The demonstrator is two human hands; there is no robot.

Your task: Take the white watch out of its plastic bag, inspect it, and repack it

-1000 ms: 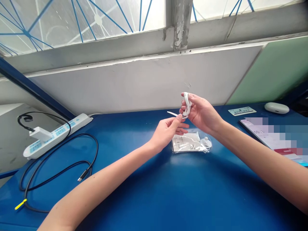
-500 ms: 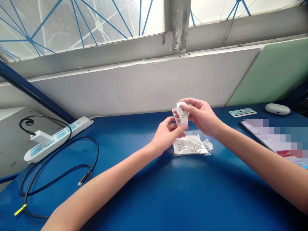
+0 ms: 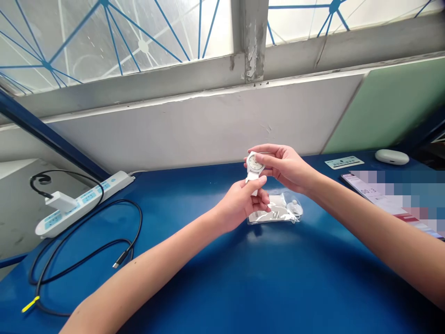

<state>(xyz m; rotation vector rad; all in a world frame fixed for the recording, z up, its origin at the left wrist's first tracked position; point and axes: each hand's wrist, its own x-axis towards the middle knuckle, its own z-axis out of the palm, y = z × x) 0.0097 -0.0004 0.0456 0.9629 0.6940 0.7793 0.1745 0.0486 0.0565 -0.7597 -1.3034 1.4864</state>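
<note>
A white wristwatch with a round dial is held up above the blue table, its face toward me. My right hand grips it from the right, the thumb lying over the dial's edge and fingers behind. Lower down, my left hand pinches the white strap between thumb and fingers. Part of the strap is hidden by the fingers. Below and behind my hands, a clear plastic bag with a flat pale packet inside lies on the table. A round white item shows at the bag's right end.
On the left lie a white power strip with a plugged-in charger and a coiled black cable. At right are a small card, a white oval case and a tablet-like screen. A wall bounds the table.
The watch has shifted slightly left and tilted in my hands. The left fingers have turned and uncurled somewhat lower on the strap. The camera view has shifted slightly.
</note>
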